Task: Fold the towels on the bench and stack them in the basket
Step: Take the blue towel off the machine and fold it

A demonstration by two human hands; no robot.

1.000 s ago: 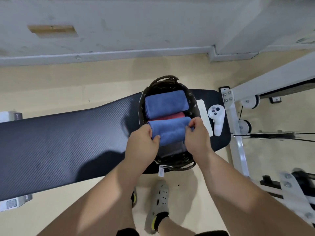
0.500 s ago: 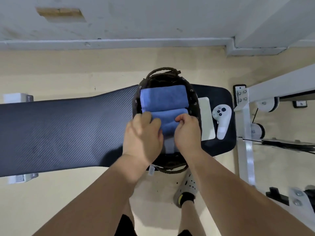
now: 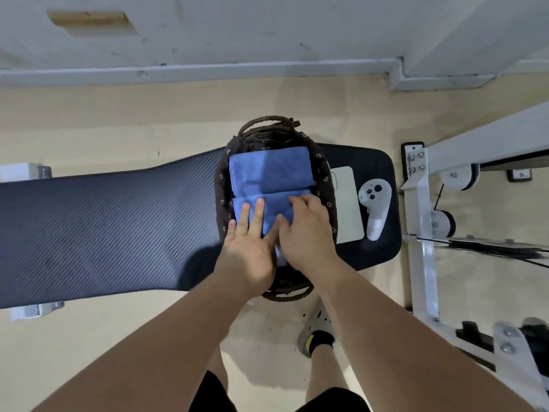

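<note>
So, the basket [image 3: 221,185] sits mid-frame on the bench [image 3: 104,227] with the upper blue towel [image 3: 271,169] and the lower blue towel [image 3: 273,208] touching inside it. Left hand [image 3: 249,248] lies flat on the lower one, fingers straight, pressing. Right hand [image 3: 309,236] rests on it with bent fingers; can't tell if it's pinching cloth. Risk imo: the basket seems to overhang the bench's lower edge, so a hard push might tip it. Snagged fingers could also undo the fold.
</note>
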